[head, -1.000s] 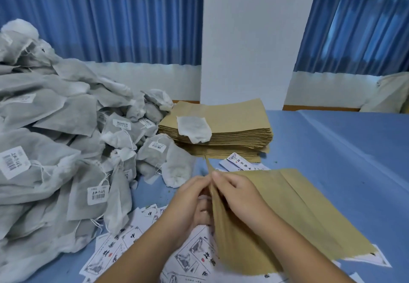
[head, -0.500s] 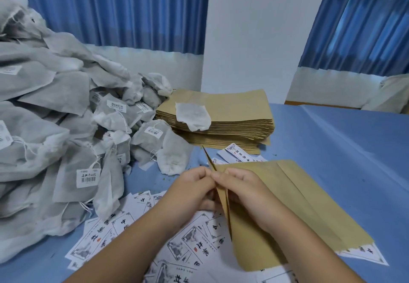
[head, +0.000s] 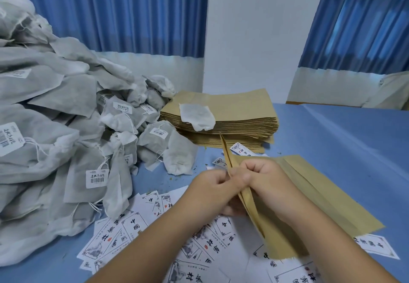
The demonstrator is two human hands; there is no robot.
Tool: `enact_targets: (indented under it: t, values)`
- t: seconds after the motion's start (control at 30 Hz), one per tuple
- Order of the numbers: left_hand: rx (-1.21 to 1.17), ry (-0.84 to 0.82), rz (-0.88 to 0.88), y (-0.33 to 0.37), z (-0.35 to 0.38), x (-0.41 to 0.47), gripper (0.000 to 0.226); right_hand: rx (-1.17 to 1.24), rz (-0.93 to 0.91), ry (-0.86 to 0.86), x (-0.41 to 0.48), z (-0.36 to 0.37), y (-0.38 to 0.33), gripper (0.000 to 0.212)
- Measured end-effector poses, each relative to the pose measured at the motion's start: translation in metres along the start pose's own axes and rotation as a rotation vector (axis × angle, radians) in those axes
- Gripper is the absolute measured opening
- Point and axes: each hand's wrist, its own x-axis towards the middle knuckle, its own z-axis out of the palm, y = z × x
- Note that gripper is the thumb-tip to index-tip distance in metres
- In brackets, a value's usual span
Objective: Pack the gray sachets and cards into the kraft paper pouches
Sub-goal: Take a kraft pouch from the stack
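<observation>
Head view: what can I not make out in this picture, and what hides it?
Head view only:
- Inside of the pouch: hidden by its own walls, the left hand and right hand pinching its mouth.
- Cards: some covered by arms and pouch, others cut by the bottom edge.
- Sachets: pile cut by the left edge.
- Labels: print too small to read.

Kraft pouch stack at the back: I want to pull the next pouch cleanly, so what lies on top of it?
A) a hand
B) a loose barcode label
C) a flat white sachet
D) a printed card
C: a flat white sachet lies on top of the stack of kraft pouches, hanging slightly over its near edge.
</observation>
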Motion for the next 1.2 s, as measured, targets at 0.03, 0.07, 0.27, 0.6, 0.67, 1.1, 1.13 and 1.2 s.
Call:
enact_targets:
  t: [0.03,0.07,0.27,0.6,0.67,1.1,1.13,1.2]
  values:
    - [0.004,-0.008,-0.002,-0.001,0.0,0.0,0.064,0.009,0.015,-0.003,-0.001,-0.001,0.0,0.037]
    - [-0.027,-0.023,-0.007,-0.002,-0.001,0.0,0.06,0.009,0.031,-0.005,-0.001,-0.003,-0.001,0.035]
    - [-0.251,-0.134,0.008,-0.004,-0.003,-0.002,0.03,0.016,0.064,-0.04,-0.002,-0.009,-0.002,0.027]
    - [-0.405,-0.209,0.079,0.0,-0.005,-0.005,0.027,0.195,0.098,-0.045,-0.003,-0.02,-0.014,0.013]
    - [-0.484,-0.195,0.091,0.003,-0.004,-0.005,0.022,0.248,0.083,-0.018,-0.005,-0.025,-0.021,0.012]
    - [0.391,0.18,0.144,0.024,0.02,0.0,0.02,-1.18,-0.399,0.128,-0.031,0.013,-0.079,0.036]
    - [0.388,0.204,0.198,0.027,0.017,0.002,0.018,-1.239,-0.428,0.124,-0.031,0.014,-0.088,0.034]
    - [0.218,0.207,0.283,0.035,0.011,0.003,0.019,-1.281,-0.509,0.14,-0.03,0.014,-0.109,0.03]
